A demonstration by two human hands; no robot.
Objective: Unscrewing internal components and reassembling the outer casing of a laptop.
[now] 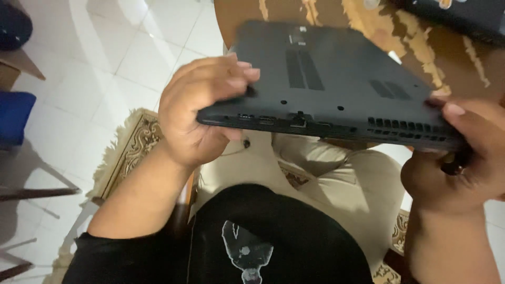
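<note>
Gripping dark laptop (336, 79) underside-up above lap, partly over round wooden table (421, 47). Left hand (202, 113) clamps left end, right hand (463, 152) clasps right end; long axis spans between hands, both equally near.

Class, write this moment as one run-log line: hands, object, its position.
left hand: grips laptop left edge | right hand: grips right corner | laptop: upside down, tilted, above wooden table
</note>
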